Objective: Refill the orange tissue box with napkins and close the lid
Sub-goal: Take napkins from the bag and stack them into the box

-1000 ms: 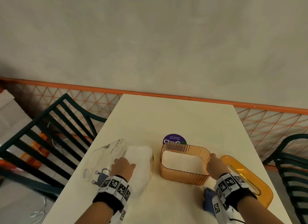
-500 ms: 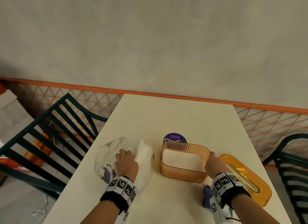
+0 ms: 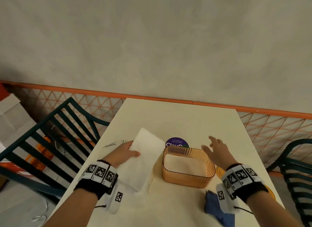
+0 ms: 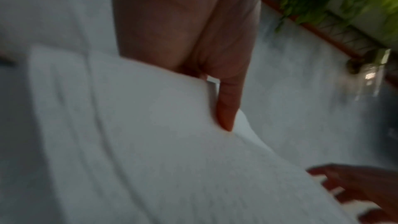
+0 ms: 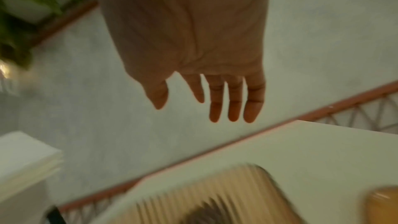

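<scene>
The task is about half done. The left hand pinches a thick, soft stack of white paper napkins, lifted just left of the ribbed, translucent orange plastic box, which already has some white napkins inside. The right hand hovers over the box, fingers spread and empty. The smooth orange lid lies on the cream table, not yet closed.

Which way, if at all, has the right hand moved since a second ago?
Yes. The right hand has left the near right corner of the orange tissue box and risen, fingers spread, above its far right rim.
</scene>
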Tool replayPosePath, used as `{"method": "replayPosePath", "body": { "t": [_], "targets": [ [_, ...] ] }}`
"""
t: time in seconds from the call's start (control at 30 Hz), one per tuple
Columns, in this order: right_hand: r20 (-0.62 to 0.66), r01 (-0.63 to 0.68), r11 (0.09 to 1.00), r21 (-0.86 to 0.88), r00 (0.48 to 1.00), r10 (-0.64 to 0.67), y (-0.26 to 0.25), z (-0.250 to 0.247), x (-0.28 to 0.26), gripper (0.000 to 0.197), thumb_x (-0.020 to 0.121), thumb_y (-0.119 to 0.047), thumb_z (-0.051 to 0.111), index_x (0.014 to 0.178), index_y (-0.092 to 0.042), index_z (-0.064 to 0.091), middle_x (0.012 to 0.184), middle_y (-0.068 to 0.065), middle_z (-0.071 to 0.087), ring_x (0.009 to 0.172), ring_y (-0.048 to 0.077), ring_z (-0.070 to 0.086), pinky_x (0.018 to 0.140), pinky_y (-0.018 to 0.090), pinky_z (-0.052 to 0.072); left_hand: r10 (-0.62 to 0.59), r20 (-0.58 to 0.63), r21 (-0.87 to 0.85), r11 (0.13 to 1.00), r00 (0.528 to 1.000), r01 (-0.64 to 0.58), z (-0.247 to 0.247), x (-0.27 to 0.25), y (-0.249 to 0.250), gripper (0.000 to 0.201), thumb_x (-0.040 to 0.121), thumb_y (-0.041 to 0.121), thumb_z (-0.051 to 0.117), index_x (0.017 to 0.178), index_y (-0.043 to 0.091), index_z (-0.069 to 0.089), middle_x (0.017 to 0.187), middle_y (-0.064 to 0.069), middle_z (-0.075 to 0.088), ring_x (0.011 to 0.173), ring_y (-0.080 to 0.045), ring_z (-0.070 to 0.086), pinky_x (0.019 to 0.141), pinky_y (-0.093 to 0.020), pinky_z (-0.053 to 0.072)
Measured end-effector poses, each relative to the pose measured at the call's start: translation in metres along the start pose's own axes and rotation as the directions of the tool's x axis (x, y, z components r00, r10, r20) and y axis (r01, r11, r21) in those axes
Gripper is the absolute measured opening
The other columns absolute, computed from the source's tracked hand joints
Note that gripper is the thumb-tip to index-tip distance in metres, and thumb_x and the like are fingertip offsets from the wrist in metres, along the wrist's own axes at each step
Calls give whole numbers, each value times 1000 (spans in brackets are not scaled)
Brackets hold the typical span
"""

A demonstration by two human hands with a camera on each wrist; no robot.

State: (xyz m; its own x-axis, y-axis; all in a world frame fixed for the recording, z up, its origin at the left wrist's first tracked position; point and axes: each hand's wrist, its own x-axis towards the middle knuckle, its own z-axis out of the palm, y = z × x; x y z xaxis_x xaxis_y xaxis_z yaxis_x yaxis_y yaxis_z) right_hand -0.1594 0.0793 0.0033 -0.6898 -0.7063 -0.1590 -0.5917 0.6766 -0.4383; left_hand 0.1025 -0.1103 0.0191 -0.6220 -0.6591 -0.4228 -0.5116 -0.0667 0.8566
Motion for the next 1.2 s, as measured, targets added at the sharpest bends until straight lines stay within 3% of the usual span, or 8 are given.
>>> {"method": "replayPosePath", "body": {
  "t": [0.13,0.27,0.4,0.57,0.73,1.0,1.1,1.2],
  "targets": [
    [117,164,930,329,970,-213,-58,-37,-10,63,90,-54,45,143,-24,30,130,2,53,115,18,52,95,31,41,124,157,41,990,980,-132,14,-12,48,33,89,11,60,117,25,51,114,0,63,108,-22,61,90,-32,50],
    [148,113,893,436,970,-195,-80,-50,-20,63,90,-64,27,139,-26,31,123,1,57,100,21,63,86,35,51,199,150,-204,965,968,-167,27,-10,67,35,90,9,58,123,17,52,118,-5,64,108,-25,62,91,-38,51],
    [104,-4,785,620,992,-77,-72,-56,-33,58,93,-60,23,126,-18,44,103,7,64,82,23,67,70,32,54,239,139,-545,829,961,-128,32,-7,60,29,92,5,49,119,13,55,110,-8,66,97,-22,64,83,-36,53],
    [251,-99,603,792,952,-174,-76,-50,-46,53,93,-58,30,113,-15,55,92,12,71,73,25,70,71,35,58,247,180,-638,766,952,-78,48,-2,49,49,77,12,60,125,9,53,108,-11,66,95,-24,64,81,-36,54],
    [235,-78,560,825,948,-213,-83,-41,-47,46,90,-55,46,116,-18,55,101,7,70,84,21,69,74,35,57,297,260,-615,784,919,-79,66,-3,52,46,78,12,57,125,11,54,113,-12,67,102,-26,65,86,-39,53],
    [133,5,545,838,968,-213,-82,-40,-43,30,87,-15,62,116,-14,56,110,6,68,96,24,67,71,33,56,271,224,-560,822,936,-104,74,-1,48,53,77,14,60,129,11,50,125,-15,63,114,-31,60,92,-42,50],
    [116,1,487,873,971,-210,-81,-39,-41,28,88,-11,59,116,-15,56,109,7,68,96,25,67,74,36,56,175,154,-539,840,972,-66,73,0,40,64,75,34,70,130,12,48,128,-12,62,118,-30,58,96,-46,49],
    [66,1,331,944,979,-191,-81,-39,-37,27,89,-5,57,115,-15,55,107,7,68,95,25,67,79,41,56,54,149,-630,775,987,52,76,1,22,59,76,52,67,124,20,56,119,-6,67,107,-26,62,82,-43,52]
  ]
}}
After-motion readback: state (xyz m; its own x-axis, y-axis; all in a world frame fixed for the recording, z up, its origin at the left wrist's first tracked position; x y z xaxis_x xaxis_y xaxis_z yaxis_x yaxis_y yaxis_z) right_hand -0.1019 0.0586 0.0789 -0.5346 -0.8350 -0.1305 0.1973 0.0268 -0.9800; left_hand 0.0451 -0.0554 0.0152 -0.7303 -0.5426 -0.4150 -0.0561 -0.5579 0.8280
